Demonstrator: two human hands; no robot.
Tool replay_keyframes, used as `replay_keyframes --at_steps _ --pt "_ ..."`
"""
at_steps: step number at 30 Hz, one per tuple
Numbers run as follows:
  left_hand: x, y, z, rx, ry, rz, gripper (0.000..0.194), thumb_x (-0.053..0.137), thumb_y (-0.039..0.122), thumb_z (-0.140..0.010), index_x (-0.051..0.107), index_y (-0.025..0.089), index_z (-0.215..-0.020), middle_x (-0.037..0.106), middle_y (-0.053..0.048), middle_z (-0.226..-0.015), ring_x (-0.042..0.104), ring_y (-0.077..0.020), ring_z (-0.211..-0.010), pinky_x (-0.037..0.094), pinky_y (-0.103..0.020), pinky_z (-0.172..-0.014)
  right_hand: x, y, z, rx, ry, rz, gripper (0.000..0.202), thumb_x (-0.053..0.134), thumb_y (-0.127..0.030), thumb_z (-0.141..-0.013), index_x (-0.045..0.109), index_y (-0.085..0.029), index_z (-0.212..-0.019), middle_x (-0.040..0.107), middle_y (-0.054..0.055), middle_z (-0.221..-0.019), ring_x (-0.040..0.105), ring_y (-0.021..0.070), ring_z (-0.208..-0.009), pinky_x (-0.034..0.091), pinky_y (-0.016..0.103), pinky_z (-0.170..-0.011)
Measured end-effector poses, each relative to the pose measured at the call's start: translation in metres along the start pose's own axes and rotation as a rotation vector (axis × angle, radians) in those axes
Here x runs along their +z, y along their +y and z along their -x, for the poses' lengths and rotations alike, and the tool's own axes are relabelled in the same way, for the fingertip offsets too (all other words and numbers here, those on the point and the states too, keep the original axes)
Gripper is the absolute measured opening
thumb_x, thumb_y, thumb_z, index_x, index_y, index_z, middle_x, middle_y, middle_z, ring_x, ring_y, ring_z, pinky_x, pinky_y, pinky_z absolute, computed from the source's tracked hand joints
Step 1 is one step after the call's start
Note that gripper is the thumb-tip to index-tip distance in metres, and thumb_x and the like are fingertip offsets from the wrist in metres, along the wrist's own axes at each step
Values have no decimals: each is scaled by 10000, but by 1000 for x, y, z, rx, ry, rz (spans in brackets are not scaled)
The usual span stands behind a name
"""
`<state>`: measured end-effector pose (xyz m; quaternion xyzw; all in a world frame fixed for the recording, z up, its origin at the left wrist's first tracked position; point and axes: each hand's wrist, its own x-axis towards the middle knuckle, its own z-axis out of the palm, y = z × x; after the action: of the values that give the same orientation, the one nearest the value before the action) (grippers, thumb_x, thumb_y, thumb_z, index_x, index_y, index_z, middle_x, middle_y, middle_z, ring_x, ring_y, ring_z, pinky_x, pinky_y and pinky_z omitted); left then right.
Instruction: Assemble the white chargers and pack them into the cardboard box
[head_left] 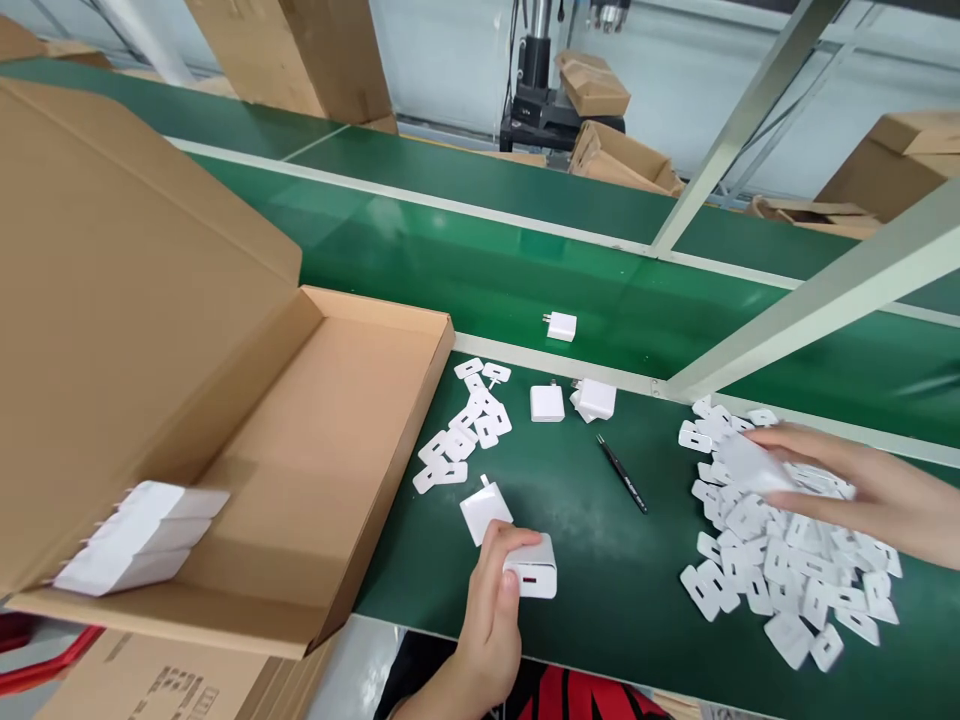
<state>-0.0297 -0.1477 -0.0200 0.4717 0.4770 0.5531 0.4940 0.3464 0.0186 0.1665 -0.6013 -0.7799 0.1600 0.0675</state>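
Note:
My left hand (491, 625) is closed around a white USB charger (541, 580) near the table's front edge, its port facing me. Just behind it, another white charger (486, 508) lies on the table. Over on the right, my right hand (817, 475) grips a white block (752, 463), blurred but charger-like in shape. That hand is above a pile of small white slotted plates (784, 565). A smaller group of the same plates (459, 443) lies by the box. Two or more chargers (547, 403) rest farther back, near a black pen (622, 474).
An open cardboard box (409, 430) stands at the left, with several white chargers (142, 540) in its near corner. One charger (560, 326) lies on the green conveyor belt (480, 255) behind the table. A pale metal post (817, 295) slants across the right side.

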Motion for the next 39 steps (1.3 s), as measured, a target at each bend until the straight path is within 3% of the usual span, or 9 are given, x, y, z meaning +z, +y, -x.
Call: replay_keyframes --at_steps 5,9,13,19,23,29,34,37,39 --pt "5 7 -1 -42 21 -49 423 321 473 -1099 651 244 -1229 573 -91 -1156 566 -257 -1022 444 -348 -832 65 -88 -122 -257 -1 -119 562 596 -575 -974 540 -280 -1449 603 132 -1324 636 328 -1180 561 493 -1022" --pt "8 13 -3 -17 141 -75 470 331 537 -1080 671 219 -1147 585 -98 -1088 574 -262 -934 460 -352 -769 100 -89 -218 -171 -8 9 538 588 -347 -993 489 -153 -1484 502 165 -1368 652 265 -1065 527 435 -1026" --pt "5 13 -7 18 203 -42 496 358 578 -1062 694 213 -1094 599 -98 -1044 588 -266 -906 463 -353 -742 109 -76 -252 -96 -21 18 577 734 -241 -880 550 -114 -1412 573 173 -1361 657 263 -1093 515 385 -1019" --pt "4 10 -9 16 208 -50 548 391 631 -1041 721 194 -1048 631 -103 -1017 608 -273 -938 467 -347 -733 99 -96 -220 -94 48 -5 560 739 -268 -888 557 -150 -1405 614 178 -1434 633 321 -1220 504 413 -1005" --pt "5 8 -7 8 203 -27 559 372 636 -1045 713 192 -1066 630 -103 -1039 606 -261 -919 487 -337 -718 94 -135 -181 -308 2 -84 559 735 -380 -903 568 -191 -1403 649 114 -1421 647 278 -1208 502 356 -970" --pt "8 7 -6 9 208 -8 518 377 588 -1059 691 179 -1113 616 -107 -1089 585 -223 -851 492 -298 -638 116 -168 -151 -455 -109 96 420 744 -245 -860 647 -180 -1264 725 130 -1228 644 325 -1172 363 525 -1129" --pt "5 1 -8 45 197 -16 505 387 579 -1064 686 176 -1119 627 -102 -1081 580 -189 -798 499 -280 -626 122 -173 -116 -437 68 112 783 822 -300 -806 477 -174 -1498 579 209 -1457 483 399 -1398 261 636 -1206" --pt "-1 -6 -9 80 157 -35 503 401 579 -1063 685 170 -1131 628 -103 -1050 585 -180 -774 498 -270 -607 127 -186 -62 -383 203 -91 524 651 -439 -971 537 -202 -1424 662 162 -1287 617 339 -1196 465 503 -1030" --pt "-4 -8 -8 119 142 -62 479 406 560 -1069 689 178 -1130 628 -99 -1041 597 -188 -810 514 -279 -651 139 -195 -20 -297 98 -257 416 491 -526 -1049 586 -233 -1328 701 56 -918 661 247 -829 502 387 -793"
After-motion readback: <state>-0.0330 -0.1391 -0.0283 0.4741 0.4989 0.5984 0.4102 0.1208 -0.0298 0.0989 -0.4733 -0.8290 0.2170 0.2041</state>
